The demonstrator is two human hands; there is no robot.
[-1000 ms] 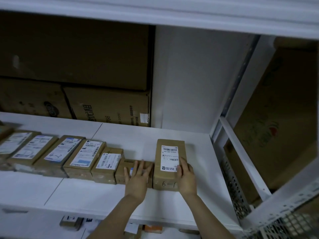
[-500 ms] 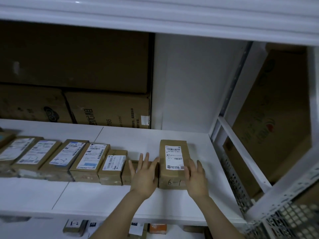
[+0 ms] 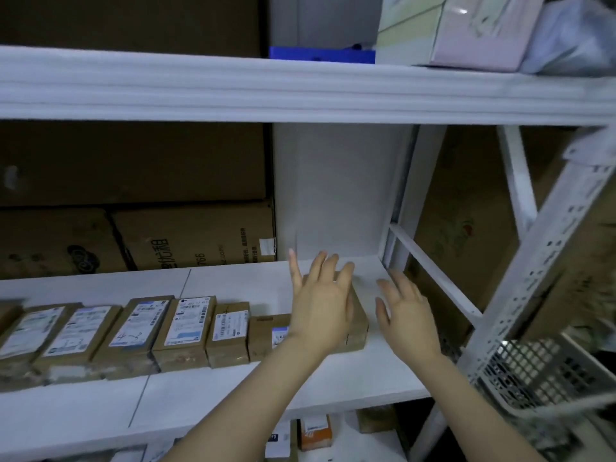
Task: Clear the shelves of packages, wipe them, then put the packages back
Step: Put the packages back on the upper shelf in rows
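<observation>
Left hand (image 3: 321, 313), right hand (image 3: 408, 316): higher, splayed

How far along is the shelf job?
Done, likely: a row of packages lines the middle shelf, so restocking looks underway; wiping can't be confirmed. In hand: left hand open over the end package, right hand open beside it, gripping nothing. Left: bare shelf to the right, plus lower-shelf packages.

Dim, bluish indoor light. The white shelf (image 3: 100, 411) is the brightest surface; the cardboard boxes (image 3: 133, 168) behind sit in deep shadow. Motion blur smears both hands and the right edge. Wide-angle bending curves the shelf edges.
</observation>
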